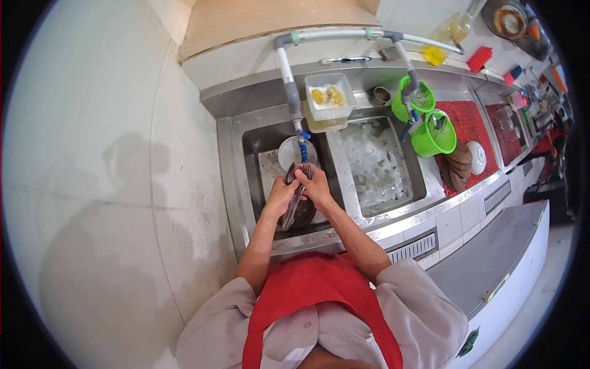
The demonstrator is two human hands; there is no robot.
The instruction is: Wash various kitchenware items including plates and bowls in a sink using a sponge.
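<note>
Above the left sink basin (255, 143), my left hand (280, 193) and my right hand (317, 185) grip one bundle of metal forks and other cutlery (292, 210) between them. The bundle slants, its tines up near my fingers and its handles down toward me. Just beyond my hands is the tap's blue outlet (303, 150), with a whitish round bowl (289, 151) beneath it in the basin. A dark round vessel (304, 213) sits under my wrists, partly hidden by the cutlery.
The right basin (417, 184) holds soapy water. Between the basins stands a plastic tub (343, 112) with foam and yellow sponge pieces. Green baskets (433, 145) with cutlery, stacked brown dishes (456, 168) and a white bowl (476, 157) stand rightward. White pipes (332, 34) cross above. A person (546, 143) is far right.
</note>
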